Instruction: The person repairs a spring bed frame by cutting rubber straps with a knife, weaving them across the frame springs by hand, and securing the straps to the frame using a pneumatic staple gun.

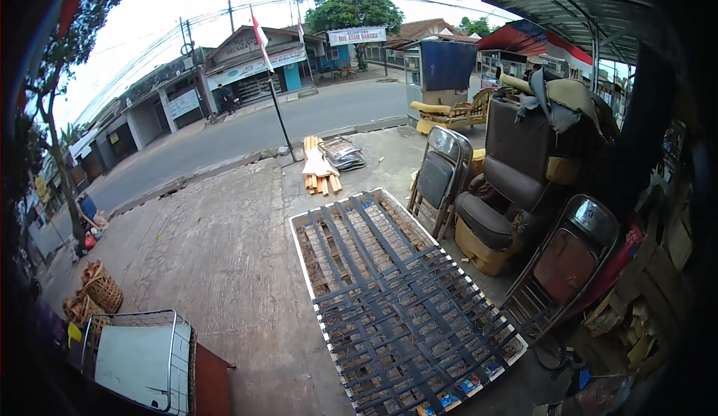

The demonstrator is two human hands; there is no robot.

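Note:
Neither of my hands shows in the head view. Before me on the concrete lies a large rectangular frame with a white edge [305, 268]. Black webbing straps [407, 296] cross it, woven closely both ways over the near part. Toward the far end only a few lengthwise straps run, and brownish filling shows between them. Some blue and yellow printed material [470, 383] peeks through at the near right corner. Beyond the frame's far end, a pile of pale wood or foam strips [318, 163] rests beside a dark, shiny flat bundle [342, 153].
Right of the frame stand a folded chair [435, 180], a worn brown armchair [488, 218] and another folded chair [566, 262]. At left are wicker baskets [102, 287] and a metal-railed cart [142, 356]. A flagpole [280, 117] rises near the road [336, 108].

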